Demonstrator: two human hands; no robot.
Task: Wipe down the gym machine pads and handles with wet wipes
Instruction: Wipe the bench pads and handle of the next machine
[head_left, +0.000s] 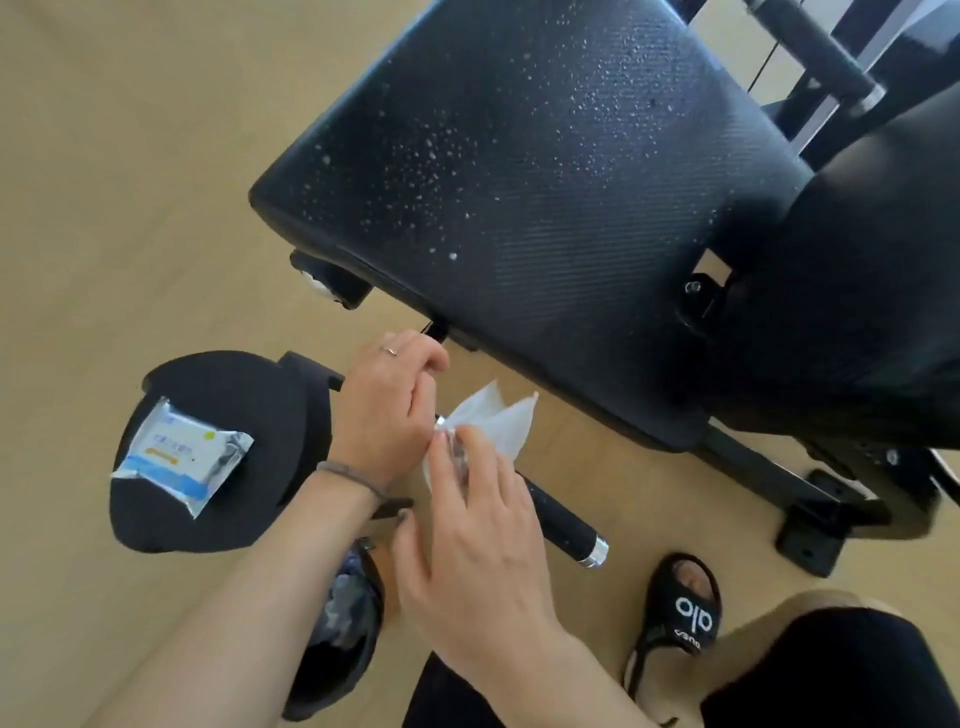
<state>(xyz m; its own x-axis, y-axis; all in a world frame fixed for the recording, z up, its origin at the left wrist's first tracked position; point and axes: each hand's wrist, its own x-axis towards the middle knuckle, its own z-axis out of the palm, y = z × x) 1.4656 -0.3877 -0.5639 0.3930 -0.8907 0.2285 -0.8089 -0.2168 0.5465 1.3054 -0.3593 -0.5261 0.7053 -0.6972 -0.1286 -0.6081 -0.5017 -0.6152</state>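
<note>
The wet wipes pack (182, 457) lies on the round pad (218, 415) at left. Right of it both hands meet at a wipe (498, 421) over the handle bar (566, 525), with the seat pad (545, 182) beyond and a sandalled foot (685, 613) nearer, to the right.

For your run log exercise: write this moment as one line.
both hands unfold wipe | pack on round pad | seat wet
</note>
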